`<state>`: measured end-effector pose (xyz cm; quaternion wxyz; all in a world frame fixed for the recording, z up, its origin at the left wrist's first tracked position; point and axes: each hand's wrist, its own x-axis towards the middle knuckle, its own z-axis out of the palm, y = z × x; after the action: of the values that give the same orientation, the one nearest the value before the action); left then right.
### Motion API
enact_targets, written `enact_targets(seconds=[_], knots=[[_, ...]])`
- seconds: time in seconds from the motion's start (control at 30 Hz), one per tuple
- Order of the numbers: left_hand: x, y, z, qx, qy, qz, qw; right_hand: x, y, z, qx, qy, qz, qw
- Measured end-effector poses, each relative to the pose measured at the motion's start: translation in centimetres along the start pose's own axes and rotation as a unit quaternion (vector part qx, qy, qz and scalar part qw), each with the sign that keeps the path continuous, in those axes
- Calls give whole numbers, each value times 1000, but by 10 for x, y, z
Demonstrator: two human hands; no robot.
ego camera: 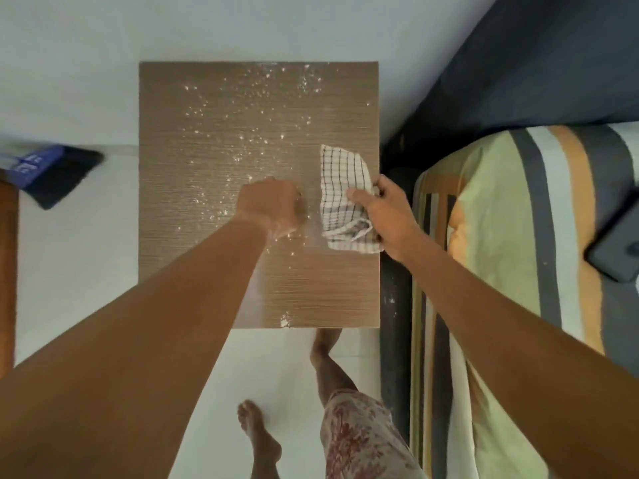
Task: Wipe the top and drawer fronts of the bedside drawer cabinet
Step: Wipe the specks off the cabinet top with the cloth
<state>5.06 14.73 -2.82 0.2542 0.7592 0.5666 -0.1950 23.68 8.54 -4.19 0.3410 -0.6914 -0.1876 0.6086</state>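
Observation:
I look straight down on the brown wood-grain top of the bedside cabinet (214, 140). White powder specks (249, 98) are scattered over its far and middle parts, with a small clump near the front edge. My left hand (271, 207) hovers curled into a fist over the middle of the top, powder on its underside. My right hand (383, 216) grips a white cloth with a dark check pattern (340, 188), which lies crumpled on the right side of the top. The drawer fronts are hidden below the top.
A bed with a striped green, orange and grey cover (511, 236) runs along the right, and a dark phone (619, 250) lies on it. A dark blue object (52, 171) sits on the white floor at left. My bare feet (259, 433) stand before the cabinet.

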Motion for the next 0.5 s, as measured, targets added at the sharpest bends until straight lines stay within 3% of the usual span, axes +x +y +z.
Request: enact_targets(seconds=[0.07,0.17,0.27,0.33,0.5], knots=[[6,-3,-1,27,22,8,999,14,-29,-6,-16,1,-9,1000],[1,-6,3,97,-37,15,994,37,-82,-10,-113,52,-108,986],[0,-13,22,101,-51,6,994,70,-120,-3,-305,173,-251,902],[5,-17,28,74,-38,0,997,96,-123,2,-369,206,-316,850],[11,-20,33,66,-22,-7,998,140,-64,25,-490,88,-331,802]])
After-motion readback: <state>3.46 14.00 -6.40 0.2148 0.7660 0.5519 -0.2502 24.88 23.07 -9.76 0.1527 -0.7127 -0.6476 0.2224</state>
